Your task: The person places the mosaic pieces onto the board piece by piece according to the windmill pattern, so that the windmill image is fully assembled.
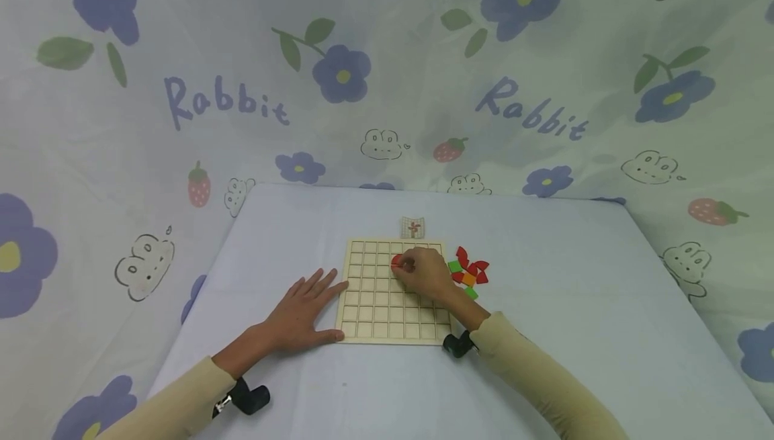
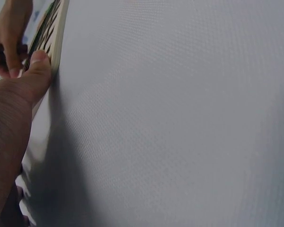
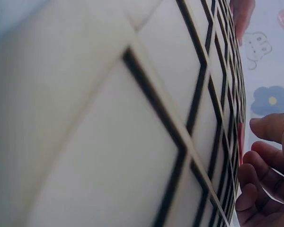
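Note:
My left hand [image 1: 300,316] lies spread on the white cloth. Its fingertips and thumb rest at the left edge of a wooden grid board [image 1: 365,332], and the thumb [image 2: 39,61] shows at the rim in the left wrist view. Over the board's upper part, my right hand [image 1: 427,272] curls its fingers and pinches at a small flat red piece [image 1: 396,260]. That red piece [image 3: 241,142] shows as a sliver at the grid beside the fingertips in the right wrist view. Part of it is hidden by the fingers.
Right of the board lies a loose cluster of red pieces [image 1: 482,266], green squares [image 1: 455,267] and an orange square [image 1: 469,279]. A small picture card [image 1: 413,228] with a red pinwheel design is behind the board. A flower-printed curtain [image 1: 387,111] hangs behind the table.

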`<state>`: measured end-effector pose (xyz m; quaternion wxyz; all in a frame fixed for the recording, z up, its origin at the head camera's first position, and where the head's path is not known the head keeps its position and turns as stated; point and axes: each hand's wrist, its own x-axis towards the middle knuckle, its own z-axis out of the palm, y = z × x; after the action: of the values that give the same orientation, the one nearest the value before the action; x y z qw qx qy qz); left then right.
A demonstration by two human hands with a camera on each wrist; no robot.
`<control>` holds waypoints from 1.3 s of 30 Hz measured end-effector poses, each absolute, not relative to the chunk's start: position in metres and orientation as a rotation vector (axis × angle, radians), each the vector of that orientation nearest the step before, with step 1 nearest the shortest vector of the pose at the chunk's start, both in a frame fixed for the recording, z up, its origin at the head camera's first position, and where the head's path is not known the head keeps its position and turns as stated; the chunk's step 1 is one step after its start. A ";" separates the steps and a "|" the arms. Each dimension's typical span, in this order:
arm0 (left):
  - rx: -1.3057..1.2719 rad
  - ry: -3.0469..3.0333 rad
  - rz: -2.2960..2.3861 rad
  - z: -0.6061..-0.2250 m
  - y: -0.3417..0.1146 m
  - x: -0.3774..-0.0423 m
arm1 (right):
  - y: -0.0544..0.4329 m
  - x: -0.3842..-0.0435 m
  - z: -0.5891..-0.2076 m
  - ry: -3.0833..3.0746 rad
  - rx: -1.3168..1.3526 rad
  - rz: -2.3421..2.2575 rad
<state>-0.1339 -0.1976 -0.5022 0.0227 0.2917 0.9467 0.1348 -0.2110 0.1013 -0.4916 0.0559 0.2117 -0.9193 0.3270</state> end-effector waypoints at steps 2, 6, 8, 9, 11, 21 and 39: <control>0.905 2.933 0.418 -0.503 -0.198 -0.134 | 0.105 -0.212 -0.490 -2.791 0.612 0.975; 0.908 2.932 0.408 -0.505 -0.199 -0.134 | 0.121 -0.216 -0.486 -2.812 0.499 0.912; 0.910 2.932 0.407 -0.505 -0.199 -0.134 | 0.132 -0.218 -0.484 -2.825 0.417 0.873; 0.910 2.933 0.406 -0.505 -0.199 -0.134 | 0.138 -0.219 -0.482 -2.831 0.374 0.857; 0.918 2.934 0.415 -0.504 -0.199 -0.134 | 0.151 -0.222 -0.480 -2.850 0.278 0.806; 0.928 2.941 0.414 -0.502 -0.199 -0.132 | 0.196 -0.228 -0.480 -2.987 -0.048 0.639; 0.921 2.932 0.428 -0.504 -0.200 -0.133 | 0.195 -0.235 -0.479 -3.039 -0.036 0.777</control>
<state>-0.1325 -0.1995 -0.5043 0.0195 0.2967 0.9448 0.1378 -0.2352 0.1954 -0.4793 0.0022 -0.0113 -0.9687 0.2478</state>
